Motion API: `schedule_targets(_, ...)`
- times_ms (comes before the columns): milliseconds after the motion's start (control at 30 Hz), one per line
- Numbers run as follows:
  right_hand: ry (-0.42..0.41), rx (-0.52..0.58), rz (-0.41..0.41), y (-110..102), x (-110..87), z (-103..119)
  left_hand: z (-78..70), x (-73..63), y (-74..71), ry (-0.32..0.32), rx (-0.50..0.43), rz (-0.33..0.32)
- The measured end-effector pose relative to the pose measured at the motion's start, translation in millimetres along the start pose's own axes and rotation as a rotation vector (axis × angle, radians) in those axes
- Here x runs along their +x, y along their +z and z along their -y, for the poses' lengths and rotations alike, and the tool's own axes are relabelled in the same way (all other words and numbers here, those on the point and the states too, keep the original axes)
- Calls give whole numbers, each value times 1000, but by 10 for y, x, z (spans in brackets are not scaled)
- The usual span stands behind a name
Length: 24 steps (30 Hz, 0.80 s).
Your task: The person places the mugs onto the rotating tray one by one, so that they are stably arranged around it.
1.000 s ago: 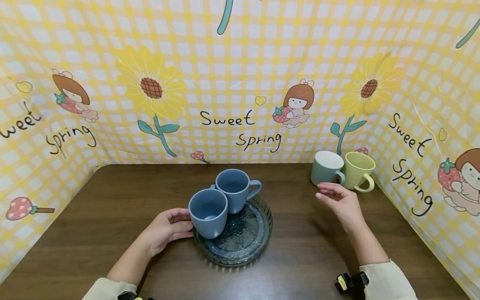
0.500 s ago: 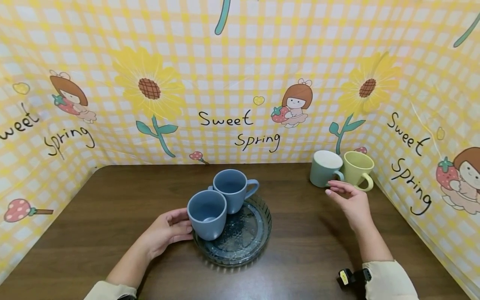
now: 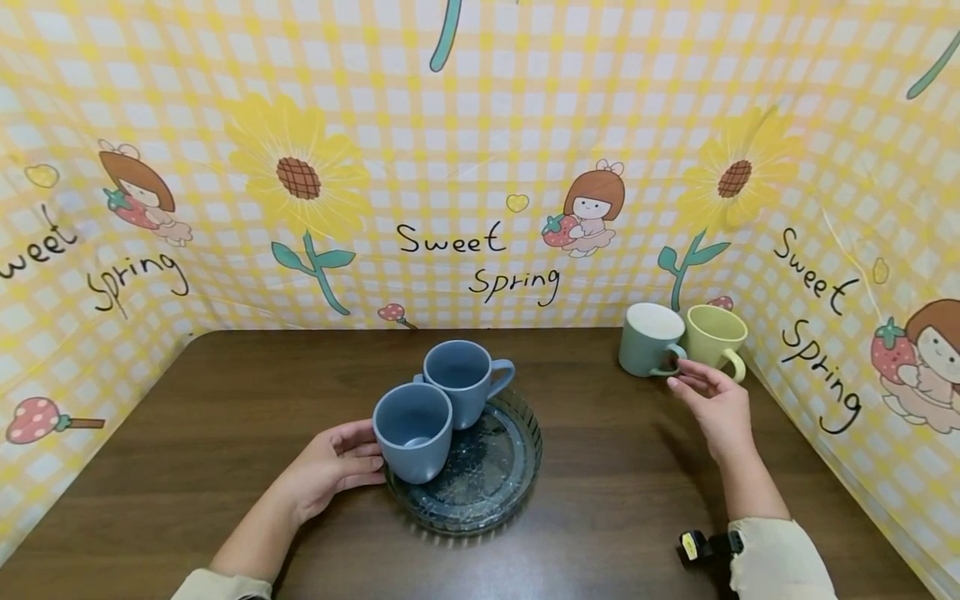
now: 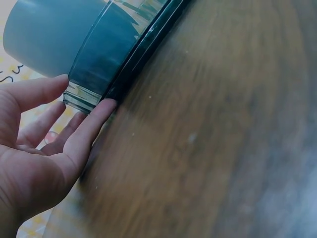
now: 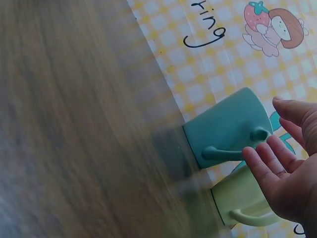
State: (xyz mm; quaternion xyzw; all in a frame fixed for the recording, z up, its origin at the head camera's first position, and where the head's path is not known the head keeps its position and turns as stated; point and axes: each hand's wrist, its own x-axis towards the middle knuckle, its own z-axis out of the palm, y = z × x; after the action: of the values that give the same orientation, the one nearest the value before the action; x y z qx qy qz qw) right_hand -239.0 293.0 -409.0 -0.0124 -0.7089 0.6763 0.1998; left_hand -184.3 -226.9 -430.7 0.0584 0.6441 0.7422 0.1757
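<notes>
A blue mug (image 3: 411, 454) and its twin (image 3: 459, 385) are stood upright on a round glass tray (image 3: 483, 479); farther right, a white-topped green mug (image 3: 642, 353) is stood.

Head camera's high, peering forward-down across the brown, flat, wood-grain surface (image 3: 600, 475); both wrist views, tilted, close in, share it.

There are four mugs (image 3: 415, 446), one glass dish (image 3: 487, 479), one table (image 3: 600, 500).

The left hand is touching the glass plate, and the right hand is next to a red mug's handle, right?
The mug by the right hand isn't red; it's green, as the head view shows. The rest is right.
</notes>
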Motion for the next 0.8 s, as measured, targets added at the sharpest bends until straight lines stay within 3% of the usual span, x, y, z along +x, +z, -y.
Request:
schedule_targets(333, 66, -89, -79, -33, 70, -35, 12, 3, -5, 5, -6, 9)
schedule_targets(800, 147, -118, -105, -7, 230, -99, 35, 11, -28, 25, 20, 15)
